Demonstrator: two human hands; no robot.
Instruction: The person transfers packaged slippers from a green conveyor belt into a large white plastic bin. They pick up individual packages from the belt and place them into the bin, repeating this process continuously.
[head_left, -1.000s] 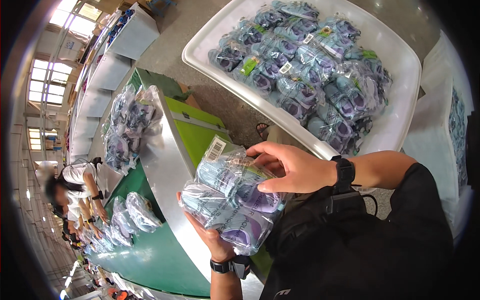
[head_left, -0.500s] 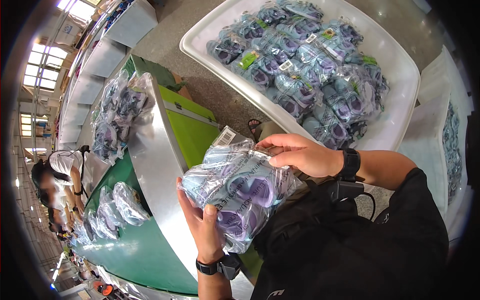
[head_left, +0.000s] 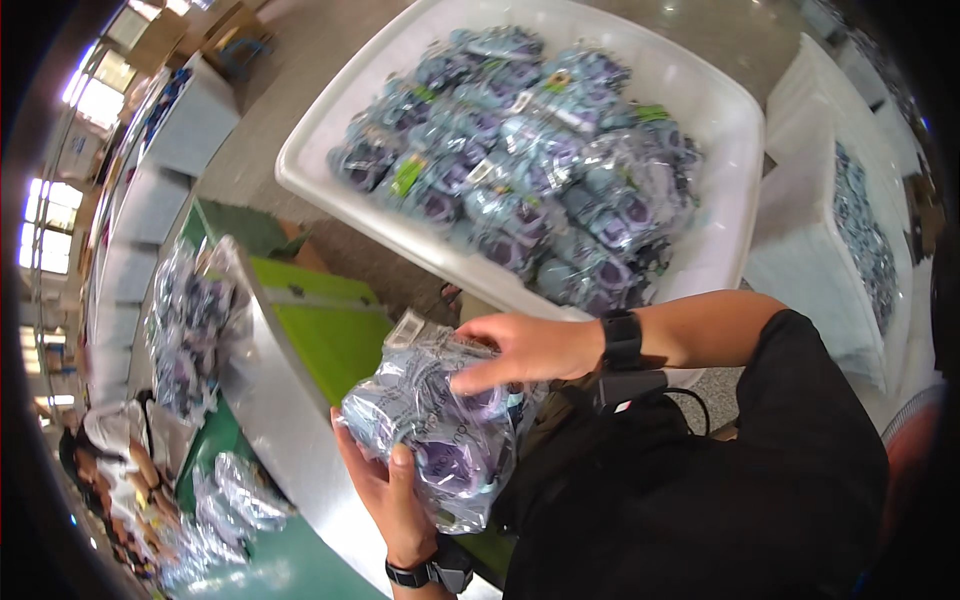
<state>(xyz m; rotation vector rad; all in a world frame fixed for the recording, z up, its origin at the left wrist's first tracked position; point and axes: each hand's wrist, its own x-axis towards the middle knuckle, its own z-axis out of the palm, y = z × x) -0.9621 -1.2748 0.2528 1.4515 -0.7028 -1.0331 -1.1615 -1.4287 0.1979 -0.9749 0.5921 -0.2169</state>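
A clear printed plastic bag with a pair of light blue and purple shoes is held in front of my body. My left hand grips its lower left side, thumb on top and fingers mostly hidden underneath. On the upper right of the bag lies my right hand, its thumb and fingers pressing into the plastic. A white barcode label shows at the bag's far end. Just beyond stands a large white bin, heaped with bagged shoes of similar colours.
To the left runs a metal-edged table with a green surface, bearing several bagged shoes. A lime green box sits beside its edge. Another white bin of bagged goods is at right. People work at far left.
My view has turned, so the bin and table sit further left. The right hand has moved from the bag's far edge onto its top; the left keeps its grip.
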